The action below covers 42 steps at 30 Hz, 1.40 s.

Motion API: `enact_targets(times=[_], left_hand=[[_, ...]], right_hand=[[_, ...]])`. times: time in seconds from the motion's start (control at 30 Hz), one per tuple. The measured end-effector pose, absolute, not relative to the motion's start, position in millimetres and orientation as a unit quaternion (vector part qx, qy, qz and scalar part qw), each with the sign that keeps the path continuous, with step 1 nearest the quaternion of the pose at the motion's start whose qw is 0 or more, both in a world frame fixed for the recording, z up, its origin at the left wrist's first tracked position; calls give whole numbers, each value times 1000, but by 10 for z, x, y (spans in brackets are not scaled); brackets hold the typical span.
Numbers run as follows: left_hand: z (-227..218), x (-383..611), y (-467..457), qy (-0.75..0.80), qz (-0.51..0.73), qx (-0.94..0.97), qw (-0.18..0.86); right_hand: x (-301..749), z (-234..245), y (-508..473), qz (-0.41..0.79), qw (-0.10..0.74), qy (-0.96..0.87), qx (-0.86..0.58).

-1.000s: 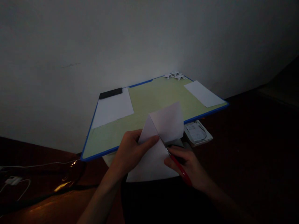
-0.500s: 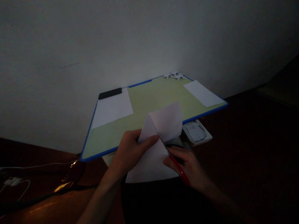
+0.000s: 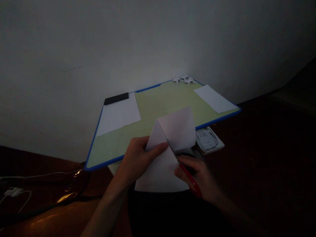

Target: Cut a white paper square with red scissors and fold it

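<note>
A white sheet of paper [image 3: 160,176] hangs over my lap, in front of the table's near edge. My left hand [image 3: 142,156] pinches it, thumb on top near the cut and the fingers hidden behind. In my right hand [image 3: 195,174] is a pair of red-handled scissors [image 3: 190,181], gripped round the handles. Their blades lie in the paper along a slanting line just right of my left thumb. The upper right part of the sheet folds up and away from that line. The blade tips are too dark to make out.
The pale table [image 3: 158,102] has a blue rim. On it lie a white sheet [image 3: 119,117] under a dark flat object [image 3: 116,98], another sheet [image 3: 214,98], and small folded paper pieces [image 3: 184,79]. A white box [image 3: 209,140] sits below the right edge; white cables [image 3: 14,192] lie at left.
The upper flap of the paper has shifted slightly right and opened wider. My right hand and the scissors have moved a little to the right; my left hand is nearly still.
</note>
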<state>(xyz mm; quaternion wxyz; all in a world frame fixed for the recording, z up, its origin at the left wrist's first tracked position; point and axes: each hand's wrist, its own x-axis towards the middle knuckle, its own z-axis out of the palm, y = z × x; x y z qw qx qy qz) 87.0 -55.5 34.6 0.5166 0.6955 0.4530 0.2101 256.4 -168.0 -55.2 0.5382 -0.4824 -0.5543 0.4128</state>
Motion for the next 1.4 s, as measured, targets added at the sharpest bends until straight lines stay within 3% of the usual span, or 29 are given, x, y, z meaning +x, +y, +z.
enact_targets(times=[1.4], left_hand=[[317,869,-521,461,195,681,535]], right_hand=[[2484,-565,-1699,382,537,-563,-498]])
